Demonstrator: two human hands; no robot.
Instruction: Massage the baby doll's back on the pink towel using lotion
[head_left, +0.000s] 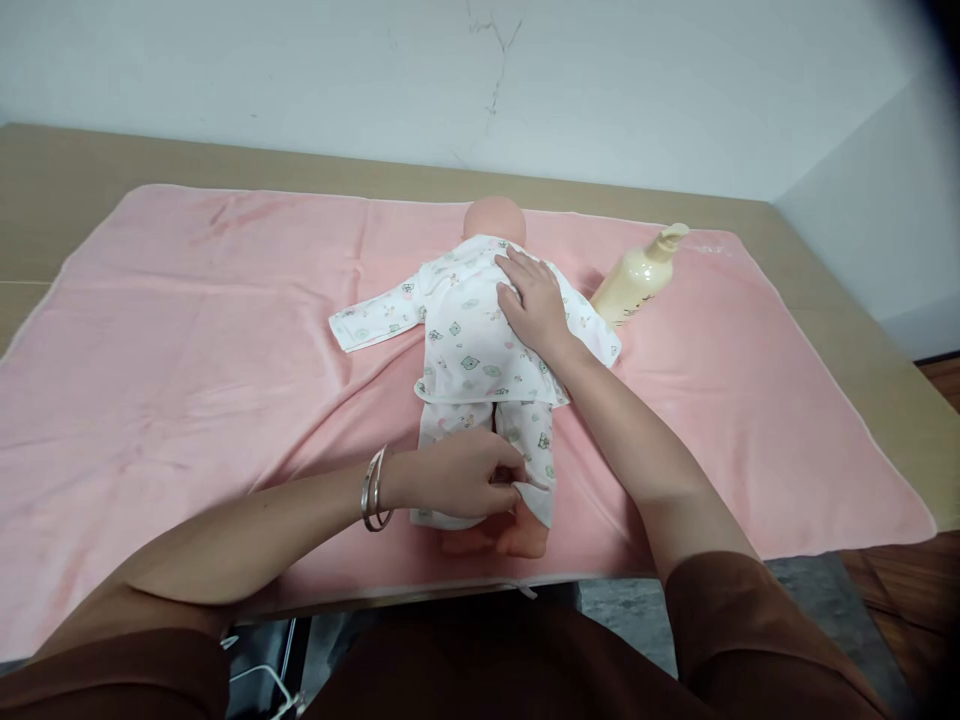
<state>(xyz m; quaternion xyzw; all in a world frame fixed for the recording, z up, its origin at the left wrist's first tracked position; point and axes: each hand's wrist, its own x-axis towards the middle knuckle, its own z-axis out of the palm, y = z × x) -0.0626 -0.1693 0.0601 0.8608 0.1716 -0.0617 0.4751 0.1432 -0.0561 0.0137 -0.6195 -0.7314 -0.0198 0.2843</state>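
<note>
A baby doll lies face down on a pink towel, dressed in a white printed top and matching trousers. My right hand rests flat on the doll's back, fingers stretched out. My left hand, with bangles on the wrist, pinches the hem of a trouser leg near the doll's bare feet.
A cream pump bottle lies on the towel just right of the doll. The towel covers a wooden table set against a pale wall. The table's front edge is close to my body, with floor visible at the right.
</note>
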